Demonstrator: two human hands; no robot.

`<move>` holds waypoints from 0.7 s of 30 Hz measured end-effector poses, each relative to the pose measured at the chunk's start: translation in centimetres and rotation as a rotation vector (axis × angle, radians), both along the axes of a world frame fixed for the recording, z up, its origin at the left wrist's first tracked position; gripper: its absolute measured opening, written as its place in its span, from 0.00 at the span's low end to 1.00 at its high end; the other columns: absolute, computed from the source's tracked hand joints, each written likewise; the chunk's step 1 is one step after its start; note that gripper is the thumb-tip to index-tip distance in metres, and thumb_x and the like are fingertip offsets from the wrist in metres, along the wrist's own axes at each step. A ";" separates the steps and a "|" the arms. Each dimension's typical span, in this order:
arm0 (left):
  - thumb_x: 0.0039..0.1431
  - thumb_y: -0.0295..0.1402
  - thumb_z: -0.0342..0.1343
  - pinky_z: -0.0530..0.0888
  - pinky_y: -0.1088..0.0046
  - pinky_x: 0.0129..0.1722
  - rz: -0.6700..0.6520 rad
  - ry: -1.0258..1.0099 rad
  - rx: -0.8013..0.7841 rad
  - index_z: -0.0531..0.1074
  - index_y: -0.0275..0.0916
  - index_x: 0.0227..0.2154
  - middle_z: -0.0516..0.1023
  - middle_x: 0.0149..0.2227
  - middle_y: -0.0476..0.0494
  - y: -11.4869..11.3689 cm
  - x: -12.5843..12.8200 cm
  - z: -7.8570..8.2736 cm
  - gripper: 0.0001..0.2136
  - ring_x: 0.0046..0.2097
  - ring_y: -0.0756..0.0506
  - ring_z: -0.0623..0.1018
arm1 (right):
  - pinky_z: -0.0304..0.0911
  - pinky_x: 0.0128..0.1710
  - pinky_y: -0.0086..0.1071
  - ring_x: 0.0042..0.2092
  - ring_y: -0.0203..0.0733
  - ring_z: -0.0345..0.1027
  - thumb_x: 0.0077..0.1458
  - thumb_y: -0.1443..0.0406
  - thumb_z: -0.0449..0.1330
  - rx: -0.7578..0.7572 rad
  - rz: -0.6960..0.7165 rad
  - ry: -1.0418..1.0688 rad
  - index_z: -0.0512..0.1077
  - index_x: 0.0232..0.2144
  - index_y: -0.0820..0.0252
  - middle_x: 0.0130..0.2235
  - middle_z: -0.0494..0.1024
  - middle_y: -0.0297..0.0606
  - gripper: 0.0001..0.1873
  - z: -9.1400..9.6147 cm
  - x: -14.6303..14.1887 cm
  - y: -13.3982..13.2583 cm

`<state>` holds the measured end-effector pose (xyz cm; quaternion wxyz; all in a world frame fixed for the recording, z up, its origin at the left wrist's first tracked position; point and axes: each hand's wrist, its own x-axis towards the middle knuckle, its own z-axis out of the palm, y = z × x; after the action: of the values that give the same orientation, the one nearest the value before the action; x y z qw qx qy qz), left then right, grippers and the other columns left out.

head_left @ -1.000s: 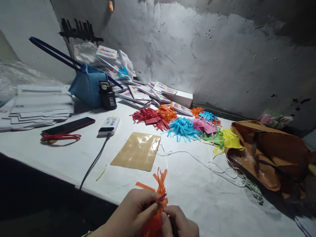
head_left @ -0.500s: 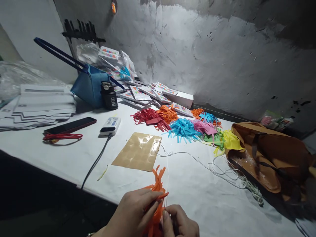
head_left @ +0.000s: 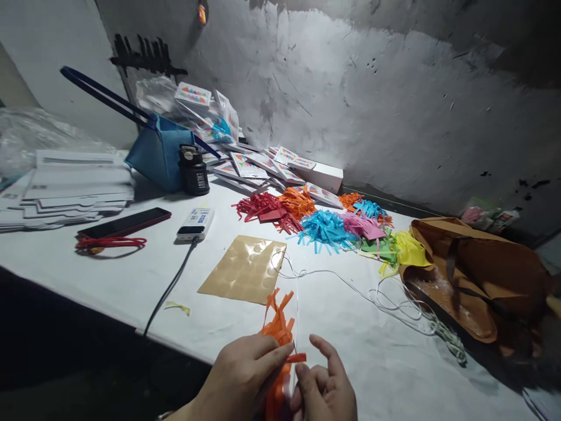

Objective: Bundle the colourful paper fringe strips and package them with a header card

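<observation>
At the table's front edge, my left hand (head_left: 248, 371) is closed around an orange paper tassel (head_left: 278, 321). The tassel's cut strips fan out beyond the fingers, and more orange paper hangs down below them. A narrow orange strip end pokes out to the right, under my left fingertips. My right hand (head_left: 326, 380) is just right of the tassel, its index finger raised and spread from the thumb. The thumb tip lies close to the strip end; whether it touches cannot be seen. The lower fingers of the right hand are curled and partly hidden.
A tan sticker sheet (head_left: 245, 269) lies ahead, with white cord (head_left: 342, 278) trailing right towards a brown bag (head_left: 495, 280). Behind are coloured tassels (head_left: 326, 228) and printed packs (head_left: 249, 165). To the left are a power bank (head_left: 196, 225), a phone (head_left: 127, 222) and a black bottle (head_left: 193, 172).
My right index finger has lifted away from the thumb. The orange strip end has shifted slightly right and down. A small yellow-green scrap on the table has turned and now lies more level.
</observation>
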<state>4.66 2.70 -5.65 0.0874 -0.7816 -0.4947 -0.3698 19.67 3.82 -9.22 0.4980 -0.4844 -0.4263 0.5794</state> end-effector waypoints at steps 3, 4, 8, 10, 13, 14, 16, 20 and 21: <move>0.73 0.31 0.45 0.64 0.74 0.22 -0.025 -0.022 0.029 0.78 0.41 0.43 0.76 0.23 0.48 0.1 0.0 -0.3 0.14 0.22 0.48 0.74 | 0.53 0.09 0.25 0.09 0.32 0.54 0.47 0.40 0.68 -0.027 0.046 0.105 0.74 0.46 0.61 0.14 0.68 0.24 0.36 0.6 -0.4 -0.1; 0.73 0.31 0.45 0.64 0.74 0.22 -0.032 -0.029 0.031 0.77 0.41 0.44 0.76 0.24 0.48 0.2 0.0 -0.5 0.13 0.23 0.48 0.73 | 0.55 0.10 0.25 0.09 0.32 0.55 0.47 0.39 0.68 -0.031 0.059 0.126 0.74 0.44 0.61 0.13 0.68 0.24 0.35 0.6 -0.6 -0.1; 0.72 0.30 0.47 0.65 0.74 0.25 -0.054 -0.061 0.041 0.75 0.40 0.48 0.77 0.27 0.47 -0.1 -0.2 -1.0 0.11 0.25 0.48 0.74 | 0.55 0.10 0.25 0.09 0.33 0.57 0.46 0.39 0.68 -0.049 0.017 0.158 0.74 0.42 0.60 0.14 0.69 0.25 0.34 -0.1 -0.7 -0.1; 0.70 0.29 0.48 0.63 0.74 0.24 -0.079 -0.056 0.057 0.74 0.43 0.52 0.77 0.28 0.47 -0.2 -0.4 -1.2 0.13 0.25 0.48 0.73 | 0.53 0.10 0.23 0.09 0.31 0.56 0.46 0.39 0.69 -0.071 0.035 0.186 0.74 0.41 0.60 0.14 0.68 0.24 0.34 -0.5 -0.6 0.0; 0.68 0.28 0.51 0.62 0.73 0.25 -0.109 -0.021 0.039 0.71 0.47 0.55 0.77 0.29 0.48 -0.2 -0.6 -1.8 0.16 0.26 0.48 0.73 | 0.51 0.12 0.21 0.10 0.28 0.52 0.50 0.40 0.66 -0.064 0.100 0.170 0.74 0.35 0.59 0.13 0.66 0.23 0.28 -0.5 -0.5 0.1; 0.68 0.28 0.51 0.62 0.73 0.26 -0.117 -0.015 0.036 0.71 0.47 0.55 0.77 0.29 0.48 -0.2 -0.7 -2.1 0.16 0.26 0.48 0.73 | 0.53 0.13 0.22 0.12 0.28 0.55 0.52 0.42 0.65 -0.010 0.086 0.128 0.74 0.32 0.59 0.15 0.67 0.24 0.26 -0.3 -0.5 0.1; 0.69 0.27 0.49 0.63 0.73 0.27 -0.130 -0.009 0.030 0.72 0.46 0.54 0.77 0.30 0.48 -0.1 -0.7 -2.8 0.15 0.27 0.48 0.73 | 0.60 0.19 0.23 0.21 0.32 0.66 0.55 0.44 0.64 0.180 -0.010 0.026 0.73 0.27 0.58 0.23 0.73 0.31 0.24 0.4 -0.4 0.3; 0.65 0.25 0.52 0.62 0.71 0.25 -0.208 0.062 -0.119 0.77 0.43 0.40 0.78 0.29 0.47 -0.6 -0.8 -2.5 0.10 0.27 0.46 0.72 | 0.69 0.34 0.27 0.35 0.38 0.74 0.58 0.49 0.65 0.320 -0.200 0.141 0.71 0.28 0.56 0.31 0.78 0.34 0.19 2.3 1.0 1.3; 0.61 0.24 0.56 0.63 0.72 0.25 -0.231 0.070 -0.229 0.77 0.43 0.36 0.79 0.30 0.48 -0.9 -0.9 -1.9 0.07 0.28 0.46 0.73 | 0.69 0.34 0.28 0.30 0.35 0.72 0.59 0.50 0.65 0.275 -0.190 0.263 0.70 0.30 0.55 0.26 0.76 0.30 0.17 2.6 1.4 1.5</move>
<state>3.77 1.76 -7.50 -0.0284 -0.8506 -0.4370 -0.2910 21.07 5.35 -6.67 0.6633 -0.3699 -0.3850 0.5245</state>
